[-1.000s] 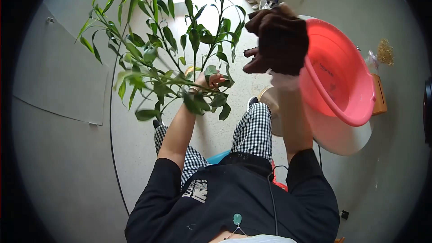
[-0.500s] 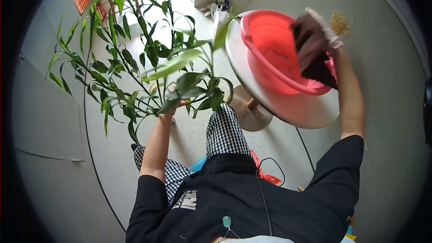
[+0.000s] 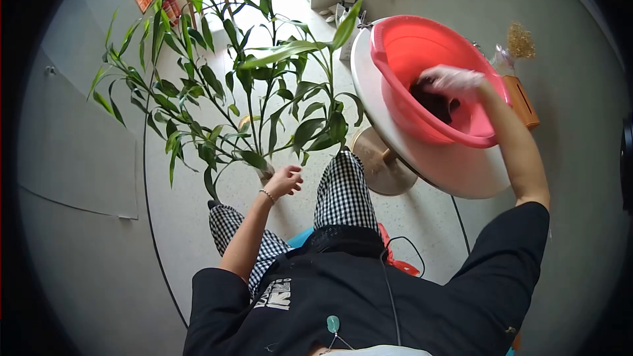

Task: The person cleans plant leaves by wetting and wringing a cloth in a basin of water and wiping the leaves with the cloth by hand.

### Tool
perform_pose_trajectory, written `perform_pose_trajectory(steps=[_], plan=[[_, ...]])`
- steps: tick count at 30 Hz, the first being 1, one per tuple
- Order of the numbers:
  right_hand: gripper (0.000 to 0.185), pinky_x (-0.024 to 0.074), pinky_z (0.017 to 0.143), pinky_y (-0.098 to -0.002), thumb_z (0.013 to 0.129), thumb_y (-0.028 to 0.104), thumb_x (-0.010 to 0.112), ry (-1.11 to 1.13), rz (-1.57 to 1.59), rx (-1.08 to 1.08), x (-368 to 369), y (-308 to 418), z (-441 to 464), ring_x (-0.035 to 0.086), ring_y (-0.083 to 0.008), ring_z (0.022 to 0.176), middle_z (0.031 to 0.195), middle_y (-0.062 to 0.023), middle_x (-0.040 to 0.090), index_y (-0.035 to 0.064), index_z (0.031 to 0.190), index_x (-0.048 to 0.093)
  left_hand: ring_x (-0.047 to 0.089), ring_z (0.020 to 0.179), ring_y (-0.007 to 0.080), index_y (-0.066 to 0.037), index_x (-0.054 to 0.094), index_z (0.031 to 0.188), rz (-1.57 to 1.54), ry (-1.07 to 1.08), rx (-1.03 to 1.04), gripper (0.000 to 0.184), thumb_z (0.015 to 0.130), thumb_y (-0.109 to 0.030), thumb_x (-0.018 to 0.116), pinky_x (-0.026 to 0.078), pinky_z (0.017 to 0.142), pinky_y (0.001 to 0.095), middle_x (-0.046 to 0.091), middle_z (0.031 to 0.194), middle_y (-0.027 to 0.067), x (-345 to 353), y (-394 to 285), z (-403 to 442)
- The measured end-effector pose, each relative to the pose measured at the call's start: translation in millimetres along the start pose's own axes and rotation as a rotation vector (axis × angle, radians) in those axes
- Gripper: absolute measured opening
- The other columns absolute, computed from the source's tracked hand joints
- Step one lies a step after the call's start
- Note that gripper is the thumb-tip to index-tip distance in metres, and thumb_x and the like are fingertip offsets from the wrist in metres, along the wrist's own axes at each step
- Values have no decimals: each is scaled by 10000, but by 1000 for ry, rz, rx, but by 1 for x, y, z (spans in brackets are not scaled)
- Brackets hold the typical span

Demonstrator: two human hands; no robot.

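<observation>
My right hand (image 3: pixel 456 80) has dropped, gripping the dark cloth (image 3: pixel 432 103), into the pink basin (image 3: pixel 422 38); my left hand (image 3: pixel 283 182) (empty, apart) has left the leaves (image 3: pixel 310 132).

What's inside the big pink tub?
A dark cloth is inside the pink basin, with the right hand at it. The bottom underneath them is covered, so I can't see it.
</observation>
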State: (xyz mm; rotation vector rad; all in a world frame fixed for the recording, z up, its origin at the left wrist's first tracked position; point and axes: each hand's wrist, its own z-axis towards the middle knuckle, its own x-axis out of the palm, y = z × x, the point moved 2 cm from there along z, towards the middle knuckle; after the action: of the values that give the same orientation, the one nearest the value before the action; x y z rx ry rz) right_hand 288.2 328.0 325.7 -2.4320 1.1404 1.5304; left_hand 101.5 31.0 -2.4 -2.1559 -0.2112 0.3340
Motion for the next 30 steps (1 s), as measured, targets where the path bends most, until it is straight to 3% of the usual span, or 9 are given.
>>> perform_pose_trajectory(steps=[1, 3, 6, 12, 14, 20, 22, 28, 30], plan=[[254, 496, 675, -276, 886, 165, 467, -22, 383, -207, -16, -32, 12, 551, -130, 847, 967, -41, 579, 57, 1102, 543, 619, 706, 143, -33, 452, 1179, 50, 78, 17, 361, 867, -214, 465, 490, 565, 262, 615, 914, 80, 7, -15, -10], [286, 504, 687, -260, 908, 223, 473, -300, 408, -252, -51, -22, -17, 576, -107, 825, 958, -15, 585, 73, 1147, 523, 613, 725, 127, -37, 490, 1151, 136, 212, 116, 336, 876, -229, 476, 485, 592, 243, 621, 907, 69, 20, -54, -26], [303, 500, 702, -262, 902, 245, 491, -290, 696, -471, -76, -47, -17, 566, -94, 842, 963, -12, 582, 65, 1144, 521, 609, 704, 121, -27, 523, 1102, 380, 240, 551, 286, 882, -208, 492, 476, 606, 244, 627, 855, 77, 35, -133, -55], [211, 431, 707, -269, 831, 142, 518, -129, 276, -108, -6, -40, 15, 486, -97, 837, 884, 8, 545, 55, 1021, 544, 628, 715, 201, 4, 581, 917, 303, -81, 1119, 140, 806, -70, 537, 491, 665, 305, 629, 774, 121, 55, -292, -116], [455, 466, 745, -309, 750, 139, 590, 171, 207, 56, 21, -52, 33, 529, -170, 879, 952, -58, 558, 65, 1181, 463, 631, 746, 241, 10, 580, 922, 353, -166, 1247, 171, 761, -46, 560, 496, 680, 322, 628, 777, 139, 65, -331, -107], [397, 443, 817, -281, 786, 95, 556, 68, 205, -234, 6, -29, -7, 553, -143, 888, 996, -87, 594, 34, 1177, 518, 623, 806, 288, 6, 591, 924, 863, -218, 943, 365, 632, -193, 683, 492, 716, 351, 627, 813, 177, 110, -380, -10], [214, 463, 826, -277, 854, 89, 489, -40, 462, -213, -20, -20, -35, 557, -133, 899, 939, -78, 584, -9, 1038, 534, 621, 822, 273, 7, 602, 905, 969, 65, 778, 438, 563, -239, 723, 493, 715, 343, 630, 849, 167, 121, -384, 9], [230, 484, 810, -323, 894, 198, 421, -423, 700, -442, -40, -65, -60, 568, -178, 849, 912, -98, 569, 15, 1005, 506, 570, 694, 170, -11, 597, 849, 319, 328, 474, 278, 663, -198, 683, 474, 629, 295, 587, 775, 84, 139, -395, 23], [254, 533, 673, -417, 880, 252, 449, -427, 1300, -210, -29, -101, -38, 572, -191, 857, 932, -72, 569, 50, 1019, 519, 569, 713, 171, 1, 565, 902, -273, 465, 534, 231, 703, -99, 628, 476, 620, 293, 571, 797, 86, 140, -398, 33]])
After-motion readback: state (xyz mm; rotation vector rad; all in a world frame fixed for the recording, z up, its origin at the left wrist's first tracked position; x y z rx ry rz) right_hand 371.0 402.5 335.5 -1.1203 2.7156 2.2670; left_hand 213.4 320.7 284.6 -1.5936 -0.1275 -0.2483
